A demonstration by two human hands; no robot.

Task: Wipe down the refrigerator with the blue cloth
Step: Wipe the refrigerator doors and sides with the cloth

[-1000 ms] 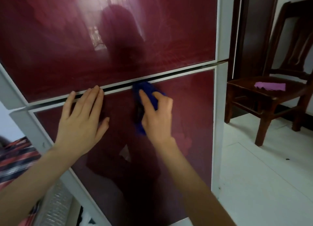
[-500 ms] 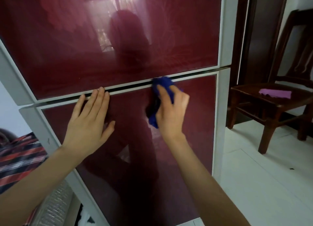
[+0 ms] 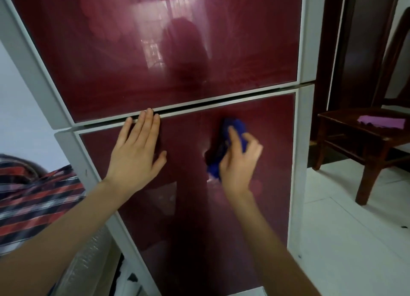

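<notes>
We hold both bare arms stretched forward. Our left grip [image 3: 135, 155] lies flat, fingers straight and close together, thumb spread aside. Our right grip [image 3: 239, 162] curls round the blue cloth [image 3: 240, 125], forefinger stretched up over it.

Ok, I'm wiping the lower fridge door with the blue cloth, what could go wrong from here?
1. Your left hand rests flat and bare on the glossy lower door, so it will likely leave smudges to wipe again.
2. Its fingertips sit at the gap below the upper door; they could get pinched if a door shifts.
3. The blue cloth is bunched under your right hand, so strokes may miss patches.
</notes>
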